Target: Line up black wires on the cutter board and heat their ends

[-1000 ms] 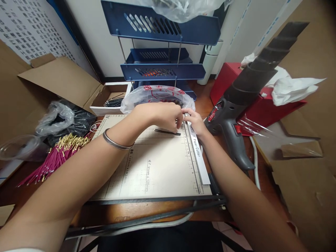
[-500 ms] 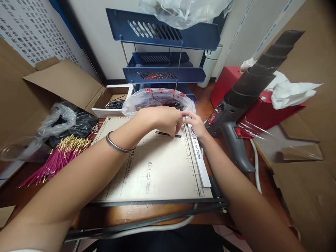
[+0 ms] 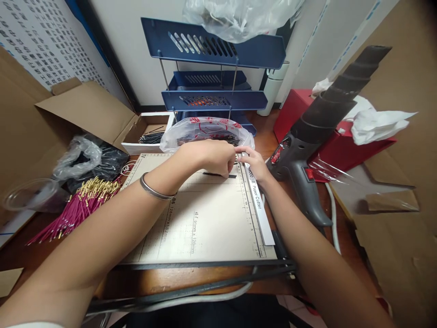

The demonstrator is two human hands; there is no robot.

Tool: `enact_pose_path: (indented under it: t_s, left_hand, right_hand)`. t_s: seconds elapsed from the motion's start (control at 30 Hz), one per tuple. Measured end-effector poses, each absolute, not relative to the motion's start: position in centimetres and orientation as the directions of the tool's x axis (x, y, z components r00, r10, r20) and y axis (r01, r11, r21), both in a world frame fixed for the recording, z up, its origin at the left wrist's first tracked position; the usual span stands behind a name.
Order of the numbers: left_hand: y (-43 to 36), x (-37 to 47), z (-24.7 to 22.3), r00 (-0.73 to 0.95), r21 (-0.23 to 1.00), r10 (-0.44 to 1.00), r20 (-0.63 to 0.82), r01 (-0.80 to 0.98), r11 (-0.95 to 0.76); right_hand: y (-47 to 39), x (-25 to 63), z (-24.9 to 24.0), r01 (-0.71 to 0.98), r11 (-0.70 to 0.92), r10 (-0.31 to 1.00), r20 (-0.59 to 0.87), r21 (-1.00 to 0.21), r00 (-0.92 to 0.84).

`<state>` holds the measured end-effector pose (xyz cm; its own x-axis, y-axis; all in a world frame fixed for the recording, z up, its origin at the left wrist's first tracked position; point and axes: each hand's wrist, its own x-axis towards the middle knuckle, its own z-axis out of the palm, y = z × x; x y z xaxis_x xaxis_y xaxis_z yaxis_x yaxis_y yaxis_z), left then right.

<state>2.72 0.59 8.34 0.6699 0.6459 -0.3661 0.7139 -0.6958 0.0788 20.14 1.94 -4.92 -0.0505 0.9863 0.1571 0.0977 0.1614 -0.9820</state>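
Observation:
My left hand point(image 3: 218, 157), closed with fingers curled down, is over the far right part of a cream paper cutter board point(image 3: 218, 218). Whatever its fingertips hold is hidden behind the knuckles. Thin black strips point(image 3: 231, 176) lie on the board under this hand. At the top of the cutter's white rail point(image 3: 261, 212) is my right hand point(image 3: 255, 165). Its thumb and index finger are drawn together close to the left knuckles, and what is between them is too small to make out.
A clear plastic bag point(image 3: 205, 130) and a white box of black wires point(image 3: 153, 136) stand behind the board. Magenta wires with gold tips point(image 3: 78, 209) lie left. On the right are a grey heat gun point(image 3: 307, 168) and a red box point(image 3: 293, 109). A blue rack point(image 3: 211, 45) rises behind.
Both hands stay almost in place over the far right of the board, with slight finger movement. The whole view has shifted slightly.

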Motion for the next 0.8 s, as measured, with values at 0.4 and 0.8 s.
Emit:
enact_pose_path:
  t_s: [0.4, 0.8]
  left_hand:
    - [1.16, 2.56, 7.68, 0.699, 0.02, 0.669, -0.254, 0.695, -0.719]
    - [1.17, 2.48, 7.59, 0.71, 0.027, 0.657, -0.253, 0.684, -0.729]
  right_hand:
    - [2.12, 20.23, -5.15, 0.088, 0.167, 0.985, 0.162, -0.982, -0.058]
    - [2.02, 20.14, -5.09, 0.074, 0.14, 0.989, 0.136, -0.987, -0.05]
